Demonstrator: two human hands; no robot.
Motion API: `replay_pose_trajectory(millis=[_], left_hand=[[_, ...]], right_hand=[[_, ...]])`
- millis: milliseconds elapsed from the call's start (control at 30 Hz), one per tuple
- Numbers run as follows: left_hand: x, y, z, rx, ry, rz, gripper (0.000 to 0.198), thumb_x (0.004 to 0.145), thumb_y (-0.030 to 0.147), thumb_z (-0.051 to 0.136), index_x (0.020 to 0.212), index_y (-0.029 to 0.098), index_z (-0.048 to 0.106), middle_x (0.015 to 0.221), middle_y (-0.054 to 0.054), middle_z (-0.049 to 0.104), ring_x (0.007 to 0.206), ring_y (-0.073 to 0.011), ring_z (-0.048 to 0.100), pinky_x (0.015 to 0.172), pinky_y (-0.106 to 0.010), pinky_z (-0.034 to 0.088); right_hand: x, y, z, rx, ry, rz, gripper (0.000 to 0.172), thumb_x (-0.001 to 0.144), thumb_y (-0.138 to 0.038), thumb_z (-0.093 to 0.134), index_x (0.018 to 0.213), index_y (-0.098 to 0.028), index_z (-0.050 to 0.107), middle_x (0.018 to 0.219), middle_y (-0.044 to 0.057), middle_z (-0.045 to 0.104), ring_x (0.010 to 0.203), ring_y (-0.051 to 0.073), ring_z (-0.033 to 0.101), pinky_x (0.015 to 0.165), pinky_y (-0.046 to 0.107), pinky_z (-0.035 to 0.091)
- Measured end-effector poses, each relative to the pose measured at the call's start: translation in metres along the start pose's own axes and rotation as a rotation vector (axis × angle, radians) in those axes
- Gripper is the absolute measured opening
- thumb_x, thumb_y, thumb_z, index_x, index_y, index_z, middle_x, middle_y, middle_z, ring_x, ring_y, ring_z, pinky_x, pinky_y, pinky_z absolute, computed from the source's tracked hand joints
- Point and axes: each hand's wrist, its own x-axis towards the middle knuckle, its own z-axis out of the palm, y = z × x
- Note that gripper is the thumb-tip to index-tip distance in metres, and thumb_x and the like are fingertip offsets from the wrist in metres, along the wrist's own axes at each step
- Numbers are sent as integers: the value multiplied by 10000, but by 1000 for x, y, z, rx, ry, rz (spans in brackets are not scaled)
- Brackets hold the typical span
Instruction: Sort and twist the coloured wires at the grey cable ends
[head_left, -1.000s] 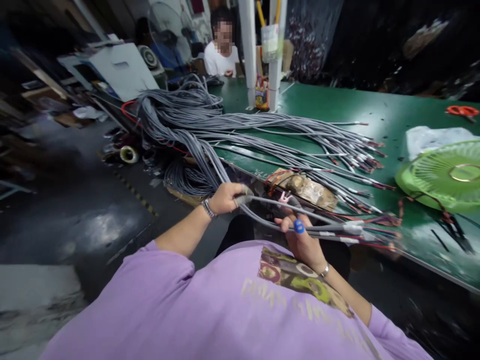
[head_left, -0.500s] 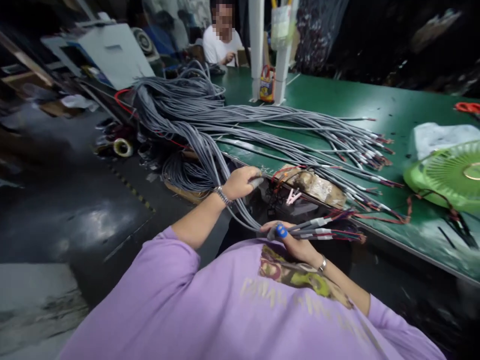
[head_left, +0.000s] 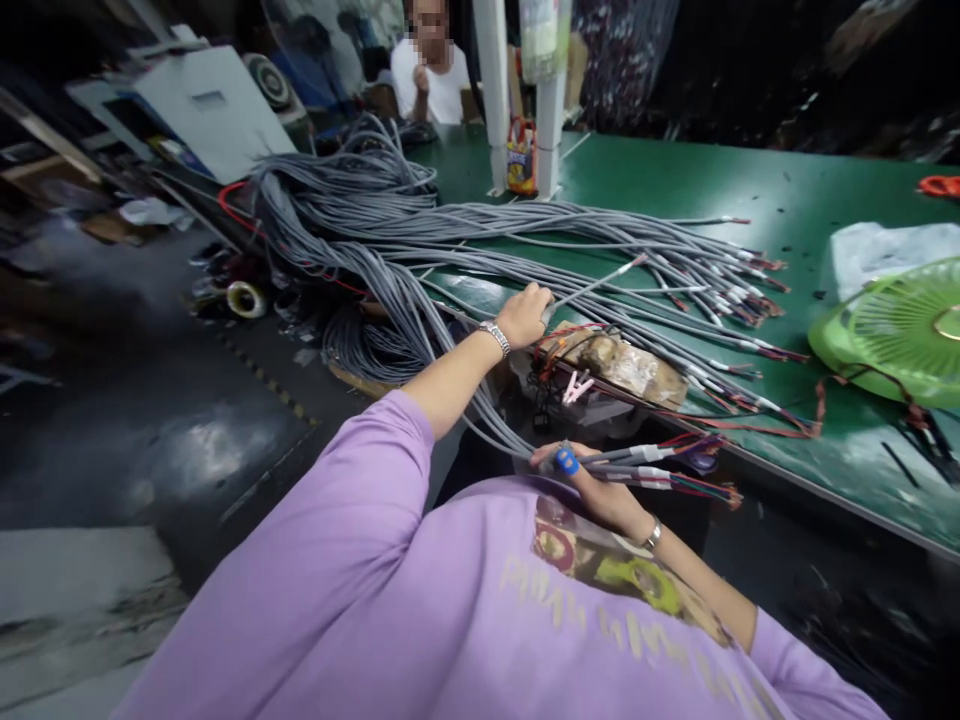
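My left hand (head_left: 525,316) is closed on a single grey cable (head_left: 592,288) near the table's front edge. That cable's white-wrapped end points away to the right, over the other cables. Close to my body, my right hand (head_left: 600,492) grips a small bundle of grey cables (head_left: 634,474). White sleeves and bare red, blue and purple wires stick out of it to the right, and a blue band is on my thumb. A large pile of grey cables (head_left: 337,185) lies on the green table (head_left: 675,180), its stripped ends fanned out rightward.
A green fan (head_left: 900,335) and a clear plastic bag (head_left: 892,255) are at the right. Pink clips (head_left: 576,388) and a taped brown package (head_left: 630,370) sit by the table edge. White posts (head_left: 491,90) rise from the table. A person (head_left: 431,75) in white sits behind it.
My left hand has moved right and away from me, and a single cable now shows in it. My right hand keeps its bundle, nearly in the same place. The person behind has raised a hand.
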Motion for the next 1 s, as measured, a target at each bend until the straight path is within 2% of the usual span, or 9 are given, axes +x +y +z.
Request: replay_pose_trajectory(millis=[67, 133, 333, 433, 600, 767, 900, 967, 1000], left_hand=[[-22, -9, -11, -148, 147, -34, 184, 956, 230, 468, 1048, 148, 604, 1056, -130, 639, 979, -244, 616, 896, -370, 468], [-55, -16, -23, -307, 213, -22, 193, 974, 337, 476, 920, 182, 578, 871, -67, 635, 829, -206, 602, 797, -341, 474], [-185, -15, -34, -515, 98, -5, 404, 942, 556, 492, 756, 198, 508, 665, 8, 546, 605, -127, 488, 596, -269, 394], [-217, -9, -24, -474, 60, -19, 436, 961, 577, 421, 764, 200, 517, 650, 5, 544, 589, -125, 489, 585, -265, 386], [-211, 0, -2, -351, 19, 57, 404, 971, 544, 391, 829, 207, 564, 734, -47, 629, 677, -172, 591, 670, -305, 445], [-204, 1, 7, -339, 19, 123, 349, 972, 472, 410, 809, 213, 577, 756, -77, 655, 707, -198, 620, 709, -343, 466], [-200, -15, 6, -625, -32, 131, 362, 924, 536, 520, 882, 199, 644, 821, -82, 689, 760, -198, 644, 740, -336, 503], [-193, -35, 7, -791, 106, -19, 401, 894, 574, 557, 952, 193, 665, 949, -98, 709, 877, -212, 662, 823, -347, 518], [-188, -50, 9, -840, 261, -158, 404, 883, 575, 574, 969, 190, 665, 1022, -106, 706, 963, -225, 657, 894, -361, 508]], right_hand=[[2, 4, -2, 1, -5, 8, 472, 995, -565, 434, 1001, -216, 751, 1096, 89, 743, 1046, 237, 680, 975, 405, 522], [4, 9, -2, 40, 12, 29, 473, 983, -584, 444, 977, -218, 742, 1068, 87, 747, 1030, 239, 685, 975, 411, 524], [17, 19, 11, 206, 11, 18, 416, 956, -593, 505, 1076, -228, 665, 857, 49, 732, 931, 221, 692, 966, 423, 521], [26, 16, 20, 250, -26, -4, 438, 941, -623, 508, 1068, -224, 638, 735, 21, 685, 877, 214, 685, 928, 416, 531], [35, 6, 18, 101, -18, -38, 471, 947, -637, 474, 746, -232, 606, 748, 40, 659, 799, 201, 634, 894, 390, 503], [31, -2, 15, 60, 48, -70, 499, 964, -627, 438, 693, -230, 574, 767, 50, 625, 809, 210, 605, 891, 392, 480], [30, -8, 21, 186, 109, -60, 486, 947, -671, 422, 797, -237, 581, 617, 9, 500, 747, 216, 587, 858, 407, 514], [29, -14, 23, 198, 108, -68, 490, 938, -686, 421, 808, -240, 577, 597, 4, 470, 707, 213, 563, 818, 404, 526], [29, -17, 22, 199, 113, -75, 488, 940, -682, 419, 793, -242, 571, 605, 9, 474, 695, 210, 552, 800, 399, 528]])
